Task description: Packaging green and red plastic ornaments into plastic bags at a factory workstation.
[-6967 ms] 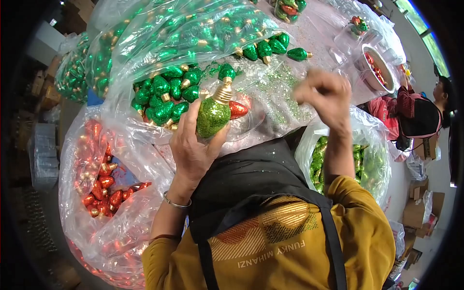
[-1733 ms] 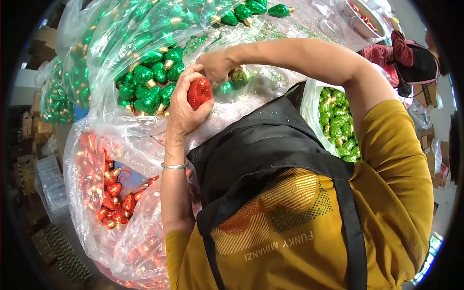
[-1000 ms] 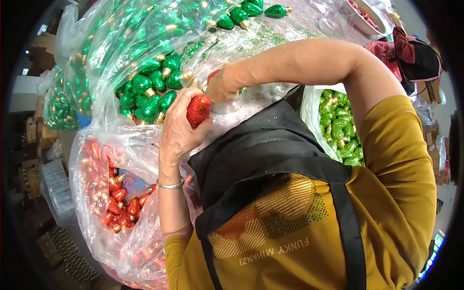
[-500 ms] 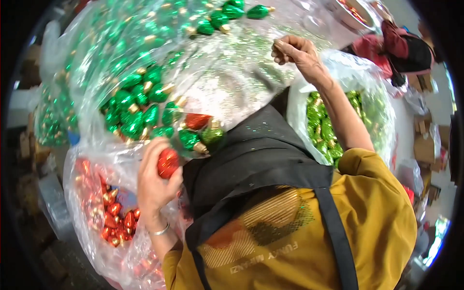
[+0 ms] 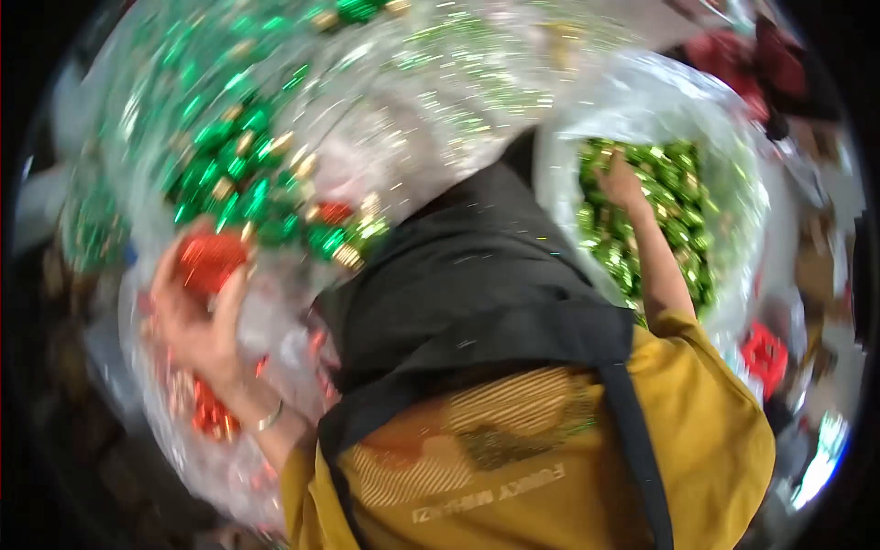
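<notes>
My left hand (image 5: 197, 316) is closed around a shiny red bulb ornament (image 5: 213, 261), above the clear bag of red ornaments (image 5: 213, 412). My right hand (image 5: 622, 180) reaches down into a plastic bag of light green bulb ornaments (image 5: 683, 206); its fingers are blurred and partly sunk among them. Dark green ornaments with gold caps (image 5: 240, 170) lie heaped beyond my left hand. At the near edge of that heap sit a red ornament (image 5: 334, 213) and a lighter green one (image 5: 370, 226).
Clear plastic sheeting (image 5: 385, 128) strewn with glitter covers the table. My black apron (image 5: 477, 266) lies between the two bags. At the far right there is part of a person in dark red (image 5: 733, 69). A red plastic basket (image 5: 764, 356) stands beside the light green bag.
My right hand has dropped from above the table into the bag of light green ornaments. My left hand has moved left with the red ornament. The view has shifted and blurred.
</notes>
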